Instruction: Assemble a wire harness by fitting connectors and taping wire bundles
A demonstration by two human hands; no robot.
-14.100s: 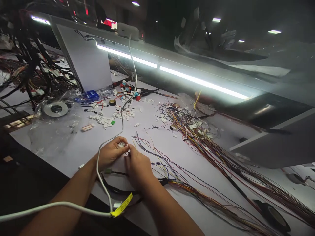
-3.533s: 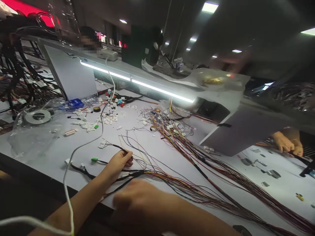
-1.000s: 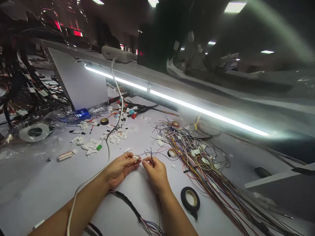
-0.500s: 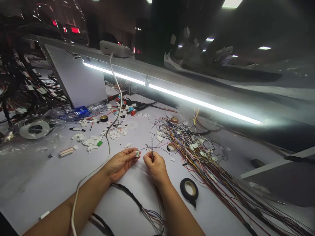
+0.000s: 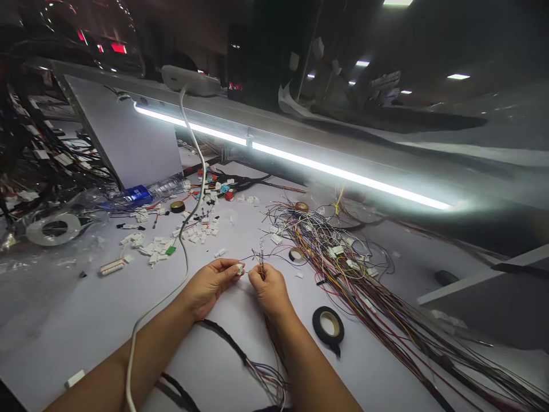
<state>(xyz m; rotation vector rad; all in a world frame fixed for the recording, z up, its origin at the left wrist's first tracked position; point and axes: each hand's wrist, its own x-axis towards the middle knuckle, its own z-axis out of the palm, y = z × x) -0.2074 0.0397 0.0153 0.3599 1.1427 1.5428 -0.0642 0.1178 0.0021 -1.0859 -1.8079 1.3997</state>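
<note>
Near the middle of the white table, my left hand pinches a small white connector between thumb and fingertips. Just right of it, my right hand is closed around a thin bundle of wires, whose loose ends stick up above the fist. The hands are close together but apart, with a thin wire between them. A black-wrapped cable with bare coloured wires lies below them.
A black tape roll lies right of my right forearm. A long wire bundle runs down the right side. White connectors are scattered at left, near a white cable. A lit tube hangs behind.
The view has shifted slightly. The connector in my left hand has turned, so its face with the holes no longer shows clearly. Both hands keep their grips.
</note>
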